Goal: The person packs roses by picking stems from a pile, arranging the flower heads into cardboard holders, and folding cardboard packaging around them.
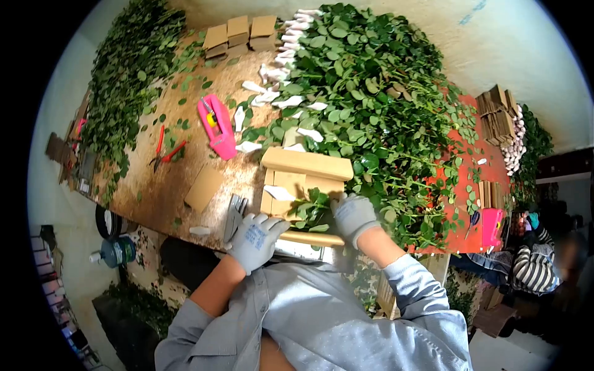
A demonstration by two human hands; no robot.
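Note:
A folded sheet of corrugated cardboard (307,164) lies in front of me at the table's near edge, its far side bent up. On it rest a white-sleeved flower bud (279,193) and some leafy stems (315,207). My left hand (255,241), in a grey glove, touches the cardboard's near left corner with fingers spread. Beside it stands a grey metal tool (234,217), perhaps a stapler, partly covered by the hand. My right hand (356,216), also gloved, grips the cardboard's right edge next to the leaves; some of its fingertips are hidden.
Leafy stems with white-sleeved buds (365,80) are heaped at the back right. A pink tool (216,127), red-handled pruners (166,150) and a cardboard piece (204,188) lie left. Cardboard stacks (238,34) stand behind. Another person (535,266) is at far right.

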